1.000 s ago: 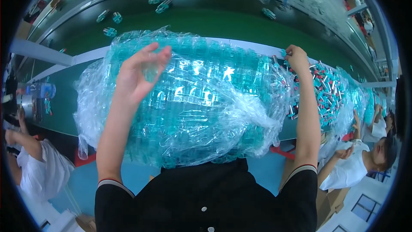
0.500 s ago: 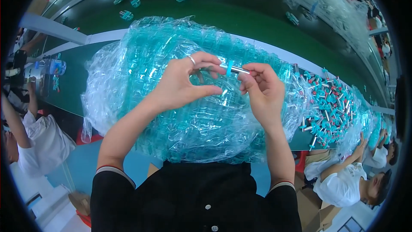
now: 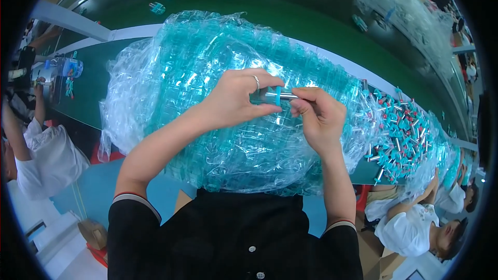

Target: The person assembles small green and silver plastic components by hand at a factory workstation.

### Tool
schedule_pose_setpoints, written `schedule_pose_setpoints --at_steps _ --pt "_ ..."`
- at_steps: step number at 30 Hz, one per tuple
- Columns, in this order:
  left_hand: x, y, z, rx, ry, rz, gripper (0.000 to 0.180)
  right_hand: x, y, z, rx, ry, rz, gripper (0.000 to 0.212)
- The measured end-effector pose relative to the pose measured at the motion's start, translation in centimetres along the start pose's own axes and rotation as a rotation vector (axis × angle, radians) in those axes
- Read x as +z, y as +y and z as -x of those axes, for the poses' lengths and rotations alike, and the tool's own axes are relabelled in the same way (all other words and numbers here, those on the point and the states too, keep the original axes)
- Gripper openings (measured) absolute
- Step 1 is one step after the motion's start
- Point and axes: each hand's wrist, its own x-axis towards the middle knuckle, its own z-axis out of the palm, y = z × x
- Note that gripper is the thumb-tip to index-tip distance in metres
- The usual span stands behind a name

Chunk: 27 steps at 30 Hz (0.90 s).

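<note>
Showing at my far left is a co-worker in a white top (image 3: pixel 49 163), with an arm reaching up toward the dark green table (image 3: pixel 91 98). Near that edge a clear container with blue on it (image 3: pixel 71 67) lies beside a few small teal pieces (image 3: pixel 70 87). Beyond the table, teal pieces with metal parts (image 3: pixel 156 8) are scattered on the green belt (image 3: pixel 290 15). A big clear plastic bag (image 3: pixel 249 150), packed with rows of translucent teal parts (image 3: pixel 194 46), lies on the table right in front of me. Over its middle I have my left hand (image 3: pixel 233 96), a ring (image 3: pixel 257 81) on one finger, thumb and forefinger curled to pinch the teal collar (image 3: pixel 278 96) of a metal rod (image 3: pixel 288 96); what sits inside that curl is too blurred for me to tell. My right hand (image 3: pixel 319 119) grips the rod's right end between thumb and fingertips, so the rod lies roughly level between my hands, above the bag. Just beside the bag's right end is a heap of similar rods (image 3: pixel 402 137) with teal collars and red bits. Farther right is another co-worker in white (image 3: pixel 412 228).
</note>
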Motion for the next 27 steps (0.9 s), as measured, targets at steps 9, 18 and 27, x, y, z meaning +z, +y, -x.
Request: schedule_pose_setpoints --at_steps 9,18,27 --pt "1.2 -0.6 0.0 0.169 0.110 0.003 0.044 1.0 -0.6 0.6 -0.144 0.072 0.159 0.020" --pt "1.4 -0.5 0.3 0.108 0.077 0.045 0.042 1.1 0.0 0.8 -0.238 0.048 0.166 0.013" --pt "1.3 -0.1 0.4 0.151 0.061 0.051 0.042 1.4 -0.5 0.8 -0.322 0.070 0.222 0.025"
